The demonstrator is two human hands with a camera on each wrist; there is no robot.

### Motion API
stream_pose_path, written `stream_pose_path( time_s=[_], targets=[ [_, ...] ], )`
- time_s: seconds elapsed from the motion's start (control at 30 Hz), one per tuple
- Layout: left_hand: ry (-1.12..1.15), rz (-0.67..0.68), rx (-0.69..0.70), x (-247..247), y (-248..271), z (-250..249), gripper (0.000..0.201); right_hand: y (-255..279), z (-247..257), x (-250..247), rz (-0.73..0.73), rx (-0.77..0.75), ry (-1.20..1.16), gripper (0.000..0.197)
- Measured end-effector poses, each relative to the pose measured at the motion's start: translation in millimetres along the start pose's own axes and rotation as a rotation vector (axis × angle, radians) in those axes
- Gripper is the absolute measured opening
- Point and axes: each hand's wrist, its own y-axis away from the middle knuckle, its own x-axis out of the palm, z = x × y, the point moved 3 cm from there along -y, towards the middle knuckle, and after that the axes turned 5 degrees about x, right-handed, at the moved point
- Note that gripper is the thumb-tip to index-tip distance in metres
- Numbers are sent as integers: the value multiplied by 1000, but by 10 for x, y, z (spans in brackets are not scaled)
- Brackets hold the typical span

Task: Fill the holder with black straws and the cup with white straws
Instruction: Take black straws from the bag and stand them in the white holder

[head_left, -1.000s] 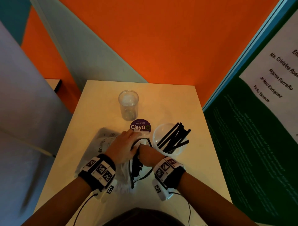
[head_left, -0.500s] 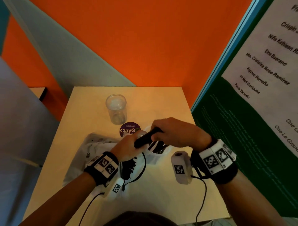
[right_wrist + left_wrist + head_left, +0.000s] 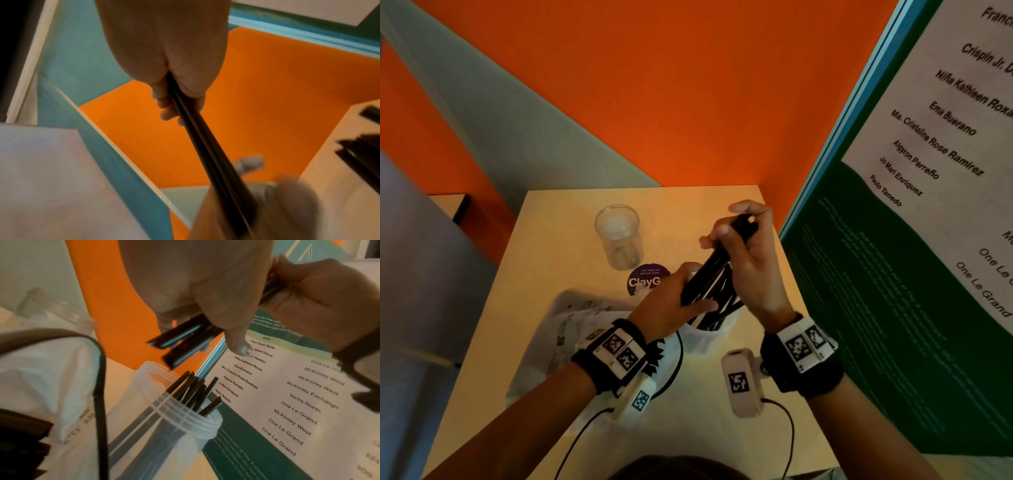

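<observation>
Right hand [image 3: 748,260] raised, black straws [image 3: 717,270] blurred

Dim, warm indoor light throughout, with strong orange cast from the wall [image 3: 671,85]. Brightest on the near part of the table [image 3: 698,411]; soft shadows beneath the wrists. Head view fairly sharp in the middle, straight edges bowed toward the borders, poster [image 3: 945,144] text smeared. Both wrist views soft and grainy; left hand [image 3: 283,199] heavily blurred in the right wrist view, black straws [image 3: 185,340] streaked.
</observation>
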Motion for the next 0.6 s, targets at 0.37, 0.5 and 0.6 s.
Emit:
stream_pose_path(
  time_s=[0.37, 0.5, 0.6],
  targets=[
    [-487, 215, -44, 16, 179, 577, 73, 105, -613, -628, -304, 162, 295, 12],
    [-461, 162, -63, -11, 169, 568, 81, 249, -973, -762, -330, 279, 502, 15],
    [-449, 131, -55, -21, 138, 573, 73, 317, -1145, -786, -278, 320, 623, 42]
  ],
)
